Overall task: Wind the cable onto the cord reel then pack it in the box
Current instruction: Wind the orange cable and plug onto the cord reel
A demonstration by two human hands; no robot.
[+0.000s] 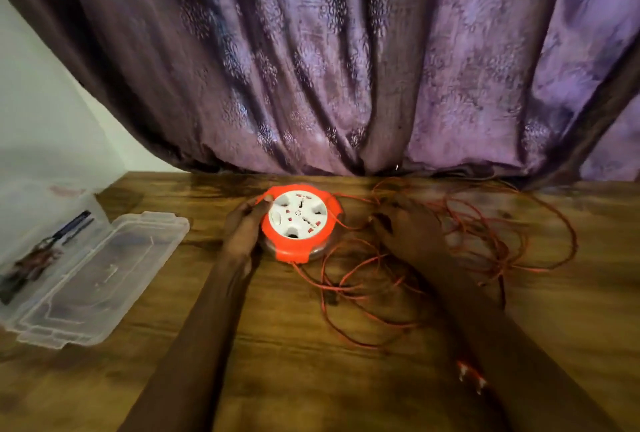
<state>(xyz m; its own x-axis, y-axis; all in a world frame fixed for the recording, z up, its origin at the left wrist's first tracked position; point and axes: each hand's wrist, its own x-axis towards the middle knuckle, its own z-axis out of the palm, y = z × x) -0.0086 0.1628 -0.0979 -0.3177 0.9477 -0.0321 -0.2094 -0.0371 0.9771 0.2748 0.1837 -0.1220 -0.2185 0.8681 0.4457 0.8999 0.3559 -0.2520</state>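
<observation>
Plug (471, 374), red and white, lies nearest on the bench (311, 379), at about 5 o'clock from the reel, beside the right forearm. Cable (485, 244), thin and red, sprawls in loose overlapping loops from 4 to 2 o'clock of the reel, nearly all unwound. Right hand (405, 227) rests palm down at 3 o'clock, fingers spread over strands; whether it pinches one I cannot tell. Left hand (244, 223) grips the reel (299, 223) at 9 o'clock, thumb on the red rim. Reel flat, sockets up, mid-bench. Box (86, 279), clear, lid open, far off at 8 o'clock; something dark inside. Curtain (346, 68) behind. Judgement: winding barely begun. Next needs reel steadied, slack fed without snagging crossed loops.
</observation>
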